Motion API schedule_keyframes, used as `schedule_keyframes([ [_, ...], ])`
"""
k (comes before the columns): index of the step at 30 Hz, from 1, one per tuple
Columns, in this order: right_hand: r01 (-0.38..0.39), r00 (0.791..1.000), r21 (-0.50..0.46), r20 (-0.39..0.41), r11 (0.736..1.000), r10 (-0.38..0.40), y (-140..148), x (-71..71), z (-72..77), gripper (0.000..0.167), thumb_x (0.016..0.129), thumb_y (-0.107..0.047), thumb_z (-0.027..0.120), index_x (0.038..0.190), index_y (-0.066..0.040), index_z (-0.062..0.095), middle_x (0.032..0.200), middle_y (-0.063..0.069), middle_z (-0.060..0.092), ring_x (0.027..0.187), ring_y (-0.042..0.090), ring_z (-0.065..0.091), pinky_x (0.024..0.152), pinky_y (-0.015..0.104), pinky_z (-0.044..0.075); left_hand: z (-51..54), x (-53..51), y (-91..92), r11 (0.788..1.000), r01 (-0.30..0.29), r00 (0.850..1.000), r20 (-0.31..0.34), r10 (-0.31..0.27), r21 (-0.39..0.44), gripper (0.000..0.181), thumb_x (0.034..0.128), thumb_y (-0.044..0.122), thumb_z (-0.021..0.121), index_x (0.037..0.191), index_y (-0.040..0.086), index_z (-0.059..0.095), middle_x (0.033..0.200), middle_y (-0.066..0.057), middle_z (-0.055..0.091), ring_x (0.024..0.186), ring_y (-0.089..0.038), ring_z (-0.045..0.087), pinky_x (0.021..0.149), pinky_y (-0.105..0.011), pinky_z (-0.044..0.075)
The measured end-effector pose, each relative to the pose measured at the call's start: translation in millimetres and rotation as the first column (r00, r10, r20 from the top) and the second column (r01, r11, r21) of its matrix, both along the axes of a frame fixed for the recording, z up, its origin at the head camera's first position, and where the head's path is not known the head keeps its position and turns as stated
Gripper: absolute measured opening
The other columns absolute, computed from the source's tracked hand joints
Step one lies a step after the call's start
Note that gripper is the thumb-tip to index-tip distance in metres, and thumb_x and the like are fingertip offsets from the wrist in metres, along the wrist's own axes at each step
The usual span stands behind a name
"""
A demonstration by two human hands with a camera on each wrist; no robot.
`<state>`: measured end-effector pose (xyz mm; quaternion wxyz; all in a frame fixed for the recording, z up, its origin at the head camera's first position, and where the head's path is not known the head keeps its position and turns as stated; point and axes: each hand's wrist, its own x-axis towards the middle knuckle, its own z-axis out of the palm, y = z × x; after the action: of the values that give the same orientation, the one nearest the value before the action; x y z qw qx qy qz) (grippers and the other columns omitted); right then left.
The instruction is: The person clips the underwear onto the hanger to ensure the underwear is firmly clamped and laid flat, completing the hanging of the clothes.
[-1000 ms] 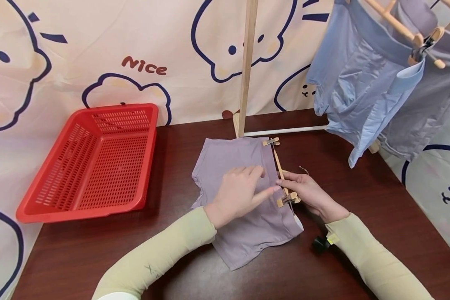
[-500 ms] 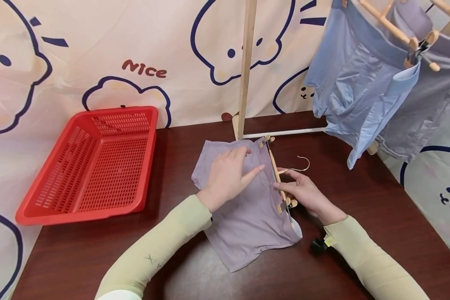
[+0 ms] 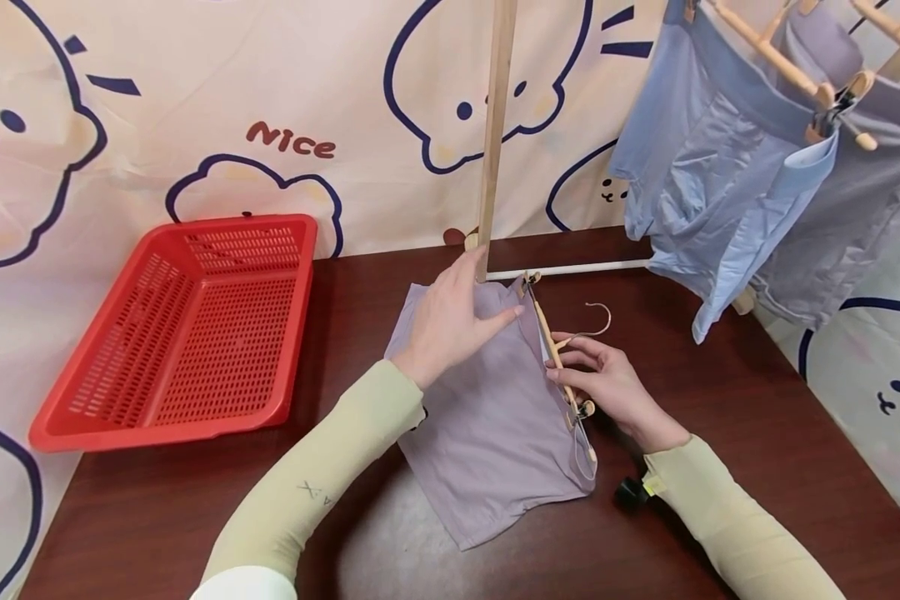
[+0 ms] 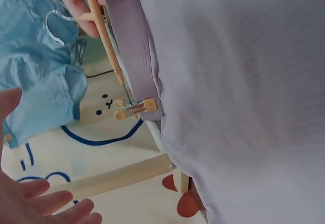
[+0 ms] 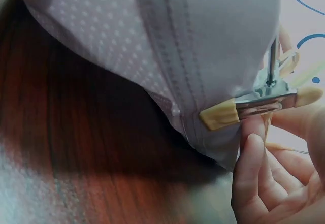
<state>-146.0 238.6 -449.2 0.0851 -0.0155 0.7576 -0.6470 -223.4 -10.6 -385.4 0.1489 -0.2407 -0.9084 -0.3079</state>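
Note:
A pair of mauve shorts [image 3: 495,417] lies on the table, its waistband clipped to a wooden clip hanger [image 3: 546,333]. My right hand [image 3: 607,383] grips the middle of the hanger bar, thumb on top, with the metal hook curving out beyond it. The left hand [image 3: 446,321] is over the upper part of the shorts, fingers straight and thumb spread toward the waistband; whether it touches the cloth I cannot tell. One clip [image 4: 136,108] bites the far end of the waistband in the left wrist view. The nearer clip [image 5: 254,107] shows in the right wrist view.
A red plastic basket [image 3: 288,367] stands at the left. At the right, light blue shorts [image 3: 720,158] and greyish-purple shorts [image 3: 862,208] hang from hangers. A wooden post [image 3: 497,142] and a white rod [image 3: 570,269] stand at the table's back, before a printed cloth.
My left hand has moved up and away from the waistband, toward the post. The hanger has tilted and shifted slightly left in my right hand, its hook now plainly visible.

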Motion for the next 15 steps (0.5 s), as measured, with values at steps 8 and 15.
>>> schedule_keyframes([
  [8, -0.005, 1.000, -0.010, -0.012, 1.000, 0.005, 0, -2.4, 2.9, 0.055, 0.089, -0.013, 0.081, 0.139, -0.006, 0.059, 0.107, 0.018, 0.072, 0.060, 0.014, 0.062, 0.055, 0.029, 0.055, 24.5, -24.8, -2.4, 0.993, -0.002, 0.992, 0.125, -0.012, 0.114, 0.095, 0.0870, 0.056, 0.074, 0.159, 0.012, 0.031, 0.146, -0.005, 0.051, 0.129, -0.022, 0.052, 0.104, -0.040, 0.043],
  [15, 0.000, 0.999, 0.006, -0.033, 1.000, 0.000, -1, -1.9, 6.3, 0.052, 0.089, -0.014, 0.081, 0.136, -0.006, 0.061, 0.105, 0.016, 0.073, 0.063, 0.013, 0.062, 0.054, 0.028, 0.053, 56.0, -48.9, 0.0, 0.992, -0.007, 0.984, 0.175, -0.016, 0.129, 0.092, 0.0914, 0.055, 0.070, 0.162, 0.016, 0.025, 0.156, -0.005, 0.043, 0.136, -0.021, 0.046, 0.109, -0.036, 0.039],
])
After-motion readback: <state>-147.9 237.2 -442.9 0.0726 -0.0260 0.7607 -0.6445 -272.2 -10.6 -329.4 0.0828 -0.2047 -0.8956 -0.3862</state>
